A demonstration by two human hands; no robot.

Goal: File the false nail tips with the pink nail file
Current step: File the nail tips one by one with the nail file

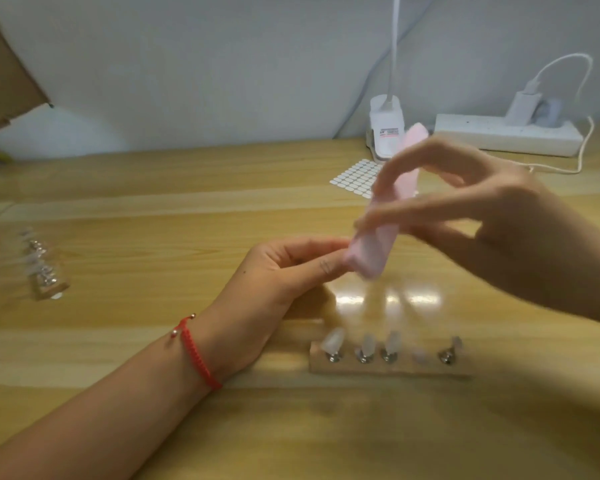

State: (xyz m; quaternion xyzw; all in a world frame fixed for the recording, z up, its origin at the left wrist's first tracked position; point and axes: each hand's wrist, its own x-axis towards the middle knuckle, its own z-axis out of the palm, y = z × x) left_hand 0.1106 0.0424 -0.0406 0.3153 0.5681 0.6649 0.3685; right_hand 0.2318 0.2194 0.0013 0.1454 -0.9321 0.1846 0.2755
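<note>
My right hand [492, 216] grips the pink nail file [378, 244], a thick pink block held steeply tilted above the table. The file's lower end meets the fingertips of my left hand [291, 268], whose thumb and fingers pinch together there. What they pinch is hidden by the file. Near the front stands a wooden holder [388, 367] carrying several translucent false nail tips [333, 341] on metal pegs. One peg place looks bare. Motion blur smears the file and my right hand.
A second holder with nail tips [44, 271] lies at the left. A sheet of white oval stickers [355, 176] lies behind the hands. A lamp base [387, 126] and a power strip [506, 133] with charger and cable stand along the back wall.
</note>
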